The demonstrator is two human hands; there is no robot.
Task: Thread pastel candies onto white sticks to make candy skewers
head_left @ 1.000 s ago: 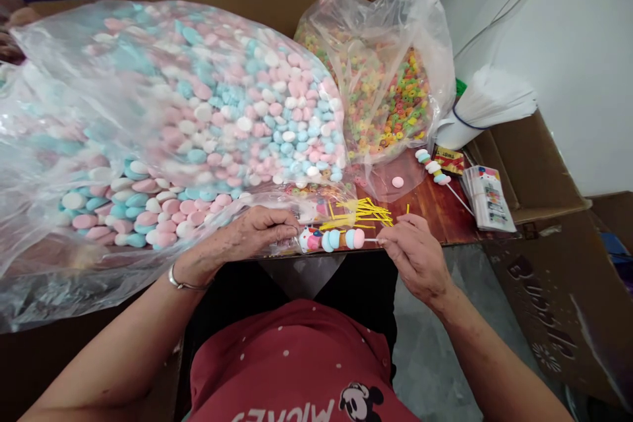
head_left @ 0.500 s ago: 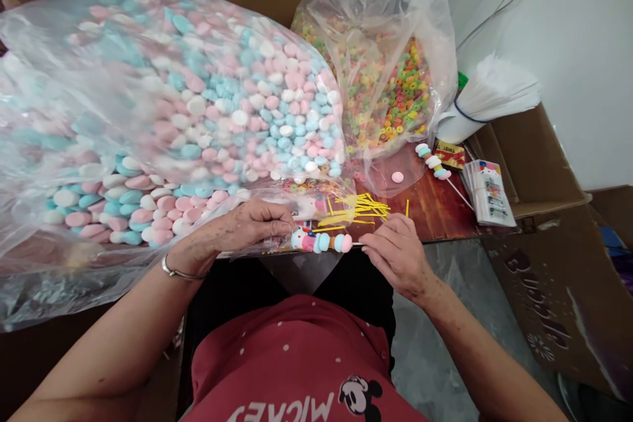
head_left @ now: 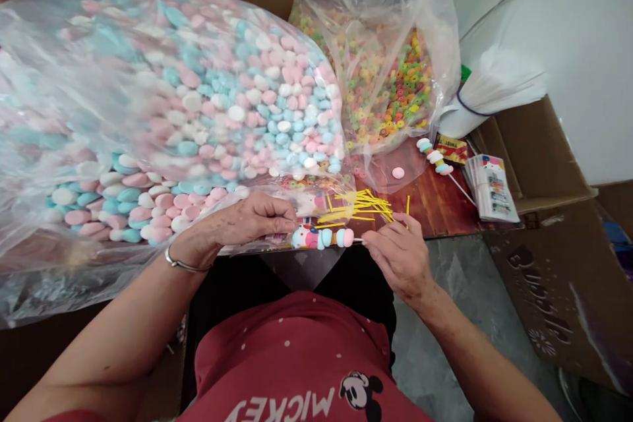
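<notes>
A marshmallow skewer [head_left: 341, 238] with blue, pink and brownish pieces lies level at the table's front edge. A printed clear wrapper [head_left: 310, 236] covers at least its left part; how far it reaches to the right I cannot tell. My left hand [head_left: 260, 219] is closed in a pinch at the wrapper's left end. On the other side, my right hand [head_left: 398, 254] grips the thin white stick just past the last pink piece, its fingers curled around it. Yellow twist ties [head_left: 368, 203] are scattered just behind the skewer, close to both hands.
A huge clear bag of marshmallows [head_left: 208, 112] fills the left. Behind stands a bag of colourful cereal rings [head_left: 395, 92]. To the right are another skewer [head_left: 435, 157], a loose pink marshmallow [head_left: 397, 173], stacked printed wrappers [head_left: 492, 191], a white mug [head_left: 459, 120] of sticks and a cardboard box [head_left: 539, 264].
The view has shifted slightly. Both hands keep hold of the wrapped skewer in nearly the same place; a right-hand finger is now more raised.
</notes>
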